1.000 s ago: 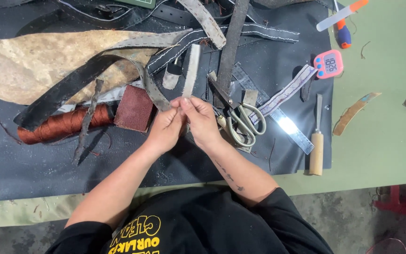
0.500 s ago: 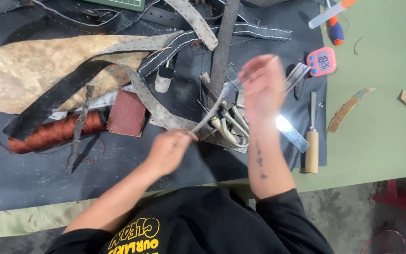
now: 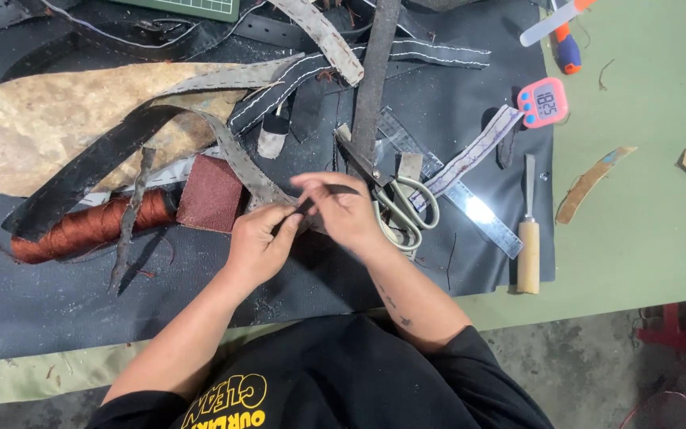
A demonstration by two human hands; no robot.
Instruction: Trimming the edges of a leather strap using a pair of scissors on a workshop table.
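My left hand and my right hand meet over a dark mat, both pinching a worn grey leather strap that curves up and left from my fingers. A thin dark piece sticks out from my right fingertips. A reddish-brown sanding block lies just left of my left hand. Large scissors rest just right of my right hand.
A spool of copper-brown thread lies at the left. A tan hide and several dark straps cover the back. A metal ruler, a wood-handled chisel and a pink timer sit right. Leather scraps lie on the green table.
My right hand, raised and pulled away to the right half a second ago, has come back down to meet my left hand on the strap.
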